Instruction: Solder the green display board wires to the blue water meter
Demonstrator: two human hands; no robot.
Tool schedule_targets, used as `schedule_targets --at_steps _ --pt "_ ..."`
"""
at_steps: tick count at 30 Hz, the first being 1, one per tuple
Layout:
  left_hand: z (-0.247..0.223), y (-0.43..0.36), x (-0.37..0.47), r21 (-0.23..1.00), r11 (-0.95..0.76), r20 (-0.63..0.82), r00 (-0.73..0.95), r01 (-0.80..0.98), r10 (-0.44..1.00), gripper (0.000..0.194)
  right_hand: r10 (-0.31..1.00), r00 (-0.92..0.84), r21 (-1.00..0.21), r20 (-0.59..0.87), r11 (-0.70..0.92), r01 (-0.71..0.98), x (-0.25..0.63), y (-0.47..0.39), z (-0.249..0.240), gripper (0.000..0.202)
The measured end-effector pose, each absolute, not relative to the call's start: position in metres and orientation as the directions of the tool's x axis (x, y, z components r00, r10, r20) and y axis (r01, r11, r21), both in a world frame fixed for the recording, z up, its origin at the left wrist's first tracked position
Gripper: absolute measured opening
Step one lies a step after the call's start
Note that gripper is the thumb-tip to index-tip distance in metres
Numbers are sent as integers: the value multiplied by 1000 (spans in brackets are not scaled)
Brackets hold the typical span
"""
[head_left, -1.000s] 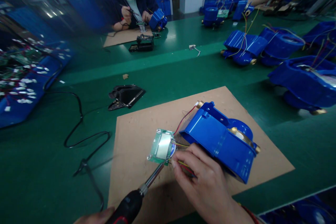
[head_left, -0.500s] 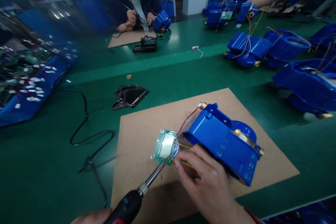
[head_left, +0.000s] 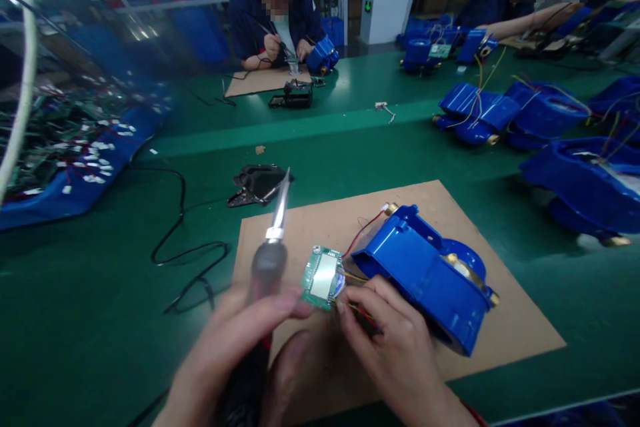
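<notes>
My left hand (head_left: 240, 333) is closed around the dark handle of a soldering iron (head_left: 270, 260), its metal tip pointing up and away, left of the circuit board. The green circuit board (head_left: 324, 276), with a pale display, lies on the brown cardboard sheet (head_left: 520, 320). My right hand (head_left: 393, 337) is pinched at the board's lower right edge, where thin red and yellow wires (head_left: 363, 312) run. The fingertips hide the exact grip. Behind that hand lies a blue meter housing (head_left: 425, 267) with brass fittings, joined to the board by wires.
A black soldering-iron stand (head_left: 260, 183) lies beyond the cardboard. A black cable (head_left: 183, 213) winds at left, near a blue bin (head_left: 55, 210) heaped with wired boards. More blue housings (head_left: 475, 110) line the right. Two people work across the green table (head_left: 350, 153).
My left hand has come further into view, and the soldering iron's tip has swung off the board, now pointing upward. The right hand stays at the board's edge. The view has shifted slightly.
</notes>
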State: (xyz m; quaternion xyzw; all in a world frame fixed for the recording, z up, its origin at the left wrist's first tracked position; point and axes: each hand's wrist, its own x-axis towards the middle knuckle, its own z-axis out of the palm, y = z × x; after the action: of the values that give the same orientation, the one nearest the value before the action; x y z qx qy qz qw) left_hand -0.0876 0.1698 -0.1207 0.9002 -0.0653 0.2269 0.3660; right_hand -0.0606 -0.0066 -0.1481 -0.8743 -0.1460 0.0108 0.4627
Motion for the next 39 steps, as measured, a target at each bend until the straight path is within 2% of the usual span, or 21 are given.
schedule_targets --at_steps 5,9,12,16,18,24,27,31,34,37,39 --pt "-114 131 -67 662 -625 466 880 -414 -90 44 298 942 -811 155 -506 294 -59 -7 -147 20" --pt "-113 128 -63 689 -547 509 855 -475 -102 44 310 941 -809 136 -513 286 -58 -8 -148 23" --pt "-110 134 -67 631 -624 523 847 -461 -97 42 297 946 -800 127 -533 275 -59 -8 -149 19" --pt "-123 153 -78 451 -795 519 844 -405 -136 43 281 936 -805 212 -493 330 -59 -10 -148 15" --pt "-135 162 -85 425 -816 494 856 -392 -155 42 306 913 -809 269 -443 387 -60 -11 -146 19" --pt "-145 158 -103 594 -776 357 934 -213 17 28 412 800 -704 436 -396 589 -62 -18 -140 12" --pt "-145 152 -109 604 -777 304 952 -174 23 26 527 739 -670 420 -369 644 -62 -20 -139 17" --pt "-153 159 -110 592 -784 344 938 -186 38 22 501 758 -723 417 -323 611 -60 -18 -138 16" --pt "-153 168 -105 523 -797 387 917 -302 -94 22 464 753 -733 466 -275 623 -58 -14 -137 12" --pt "-144 171 -97 513 -731 415 875 -451 -249 24 432 737 -719 520 -244 650 -56 -10 -137 11" --pt "-139 168 -96 539 -707 414 875 -459 -252 23 420 742 -713 522 -263 650 -56 -8 -136 11"
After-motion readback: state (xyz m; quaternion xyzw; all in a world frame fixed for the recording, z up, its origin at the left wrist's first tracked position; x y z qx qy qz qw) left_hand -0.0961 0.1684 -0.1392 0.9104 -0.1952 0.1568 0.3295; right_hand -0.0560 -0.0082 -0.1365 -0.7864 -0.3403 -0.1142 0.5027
